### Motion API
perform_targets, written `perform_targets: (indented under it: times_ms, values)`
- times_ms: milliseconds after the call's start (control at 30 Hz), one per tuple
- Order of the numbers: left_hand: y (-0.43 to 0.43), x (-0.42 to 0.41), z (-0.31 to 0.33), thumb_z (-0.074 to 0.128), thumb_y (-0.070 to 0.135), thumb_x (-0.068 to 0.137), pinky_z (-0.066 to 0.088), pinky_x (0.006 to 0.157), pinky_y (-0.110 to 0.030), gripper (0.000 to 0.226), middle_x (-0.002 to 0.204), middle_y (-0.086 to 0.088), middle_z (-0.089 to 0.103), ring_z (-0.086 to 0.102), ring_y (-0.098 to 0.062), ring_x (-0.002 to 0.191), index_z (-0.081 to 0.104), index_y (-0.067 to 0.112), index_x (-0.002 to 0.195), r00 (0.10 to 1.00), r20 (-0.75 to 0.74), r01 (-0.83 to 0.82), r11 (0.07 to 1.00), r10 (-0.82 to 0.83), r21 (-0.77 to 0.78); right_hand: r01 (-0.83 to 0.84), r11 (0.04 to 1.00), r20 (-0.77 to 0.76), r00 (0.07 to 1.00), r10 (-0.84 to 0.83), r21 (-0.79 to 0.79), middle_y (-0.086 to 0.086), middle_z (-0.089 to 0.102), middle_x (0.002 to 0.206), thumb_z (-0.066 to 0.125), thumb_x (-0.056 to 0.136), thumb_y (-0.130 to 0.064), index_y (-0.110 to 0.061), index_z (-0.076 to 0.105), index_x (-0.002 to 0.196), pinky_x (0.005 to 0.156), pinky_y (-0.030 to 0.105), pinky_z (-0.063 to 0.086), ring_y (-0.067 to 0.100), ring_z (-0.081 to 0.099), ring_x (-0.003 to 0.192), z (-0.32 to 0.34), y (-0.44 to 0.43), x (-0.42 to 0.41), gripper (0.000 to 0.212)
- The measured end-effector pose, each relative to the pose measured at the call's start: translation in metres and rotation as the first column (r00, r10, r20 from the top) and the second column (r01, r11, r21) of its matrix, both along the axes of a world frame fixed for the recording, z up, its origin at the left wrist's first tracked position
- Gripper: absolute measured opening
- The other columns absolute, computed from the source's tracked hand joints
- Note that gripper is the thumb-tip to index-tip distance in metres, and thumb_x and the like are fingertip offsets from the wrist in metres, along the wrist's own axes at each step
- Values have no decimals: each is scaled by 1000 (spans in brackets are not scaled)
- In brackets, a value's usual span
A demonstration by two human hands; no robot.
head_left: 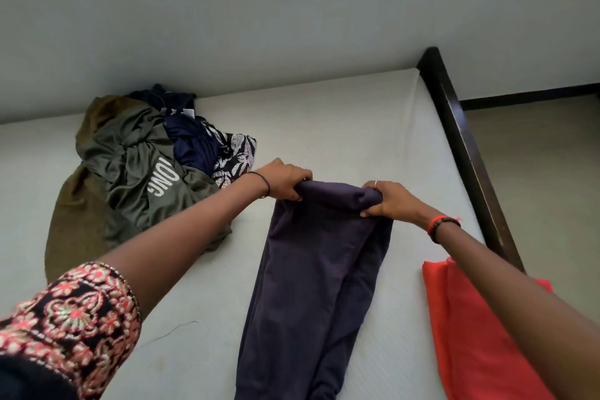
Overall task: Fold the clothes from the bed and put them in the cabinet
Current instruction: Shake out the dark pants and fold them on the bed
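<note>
In the head view, the left hand (pixel 282 180) and right hand (pixel 386 201) each grip a far corner of the purple garment (pixel 318 269), fingers curled round its edge. It lies lengthwise on the bed (pixel 341 127) between the pile (pixel 146 166) and a red cloth (pixel 470 318). This looks like the folding step, and the next move likely calls for drawing that end toward the near one with corners level. The garment's near end is cut off below, and no cabinet shows.
</note>
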State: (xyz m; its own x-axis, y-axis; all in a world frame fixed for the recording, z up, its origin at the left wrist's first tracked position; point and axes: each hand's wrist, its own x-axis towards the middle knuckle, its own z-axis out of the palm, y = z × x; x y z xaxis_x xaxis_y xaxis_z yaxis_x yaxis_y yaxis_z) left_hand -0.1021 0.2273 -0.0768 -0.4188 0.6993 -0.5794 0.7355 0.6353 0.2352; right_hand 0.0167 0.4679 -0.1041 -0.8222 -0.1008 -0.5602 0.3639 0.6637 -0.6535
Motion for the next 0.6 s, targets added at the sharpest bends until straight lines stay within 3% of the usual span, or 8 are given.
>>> perform_targets:
  times_ms: [67, 133, 200, 300, 400, 467, 533, 600]
  values:
    - [-15, 18, 9, 56, 26, 86, 31, 94, -36, 30, 113, 1, 61, 57, -20, 103, 50, 19, 115, 999, -49, 14, 997, -10, 75, -18, 997, -111, 993, 27, 81, -2, 62, 101, 73, 74, -12, -22, 61, 109, 77, 21, 44, 16, 58, 95, 16, -12, 21, 38]
    - [-37, 42, 12, 51, 21, 83, 34, 91, -37, 30, 105, 1, 60, 59, -21, 95, 51, 20, 113, 969, -240, 116, 972, -65, 207, -42, 977, -279, 955, 102, 211, 1, 60, 103, 69, 73, -10, -20, 58, 118, 82, 28, 45, 19, 57, 95, 27, -30, 53, 47]
    - [-60, 70, 11, 42, 16, 80, 36, 86, -35, 30, 94, 1, 60, 60, -20, 82, 52, 21, 108, 901, -424, 237, 922, -92, 305, -66, 924, -451, 858, 245, 377, 3, 57, 95, 72, 66, -10, -19, 55, 122, 75, 32, 44, 24, 56, 86, 27, -50, 90, 60]
    - [-99, 119, 9, 39, 11, 79, 34, 88, -33, 37, 97, 3, 59, 58, -17, 81, 55, 22, 110, 844, -526, 328, 875, -103, 356, -58, 851, -571, 718, 398, 521, 3, 55, 90, 67, 65, -15, -16, 47, 130, 69, 31, 35, 23, 50, 78, 23, -85, 148, 68]
    - [-140, 168, -9, 41, 11, 79, 34, 92, -33, 41, 107, 2, 58, 60, -15, 89, 52, 23, 117, 867, -478, 328, 882, -138, 339, -111, 787, -547, 660, 515, 607, 3, 48, 91, 53, 73, -8, -16, 40, 138, 70, 31, 30, 22, 45, 76, 3, -112, 203, 67]
    - [-164, 196, -24, 43, 27, 82, 40, 92, -32, 39, 110, 4, 58, 61, -12, 88, 50, 25, 120, 906, -377, 307, 914, -194, 267, -210, 756, -428, 717, 550, 620, 0, 48, 92, 67, 63, -9, -20, 43, 137, 69, 29, 32, 20, 48, 75, -13, -124, 235, 79]
    - [-179, 214, -32, 40, 50, 83, 45, 88, -27, 42, 107, 9, 58, 61, -7, 81, 52, 29, 116, 932, -293, 281, 936, -214, 211, -271, 756, -349, 760, 548, 596, -7, 50, 90, 76, 58, -34, -27, 52, 128, 67, 23, 38, 13, 53, 73, -23, -128, 254, 74]
    - [-182, 217, -34, 38, 54, 87, 37, 86, -24, 36, 102, 11, 59, 60, -6, 77, 55, 28, 106, 936, -294, 264, 937, -192, 230, -237, 799, -393, 771, 500, 552, -10, 49, 90, 59, 72, -50, -29, 53, 121, 67, 18, 40, 10, 56, 73, -21, -126, 253, 53]
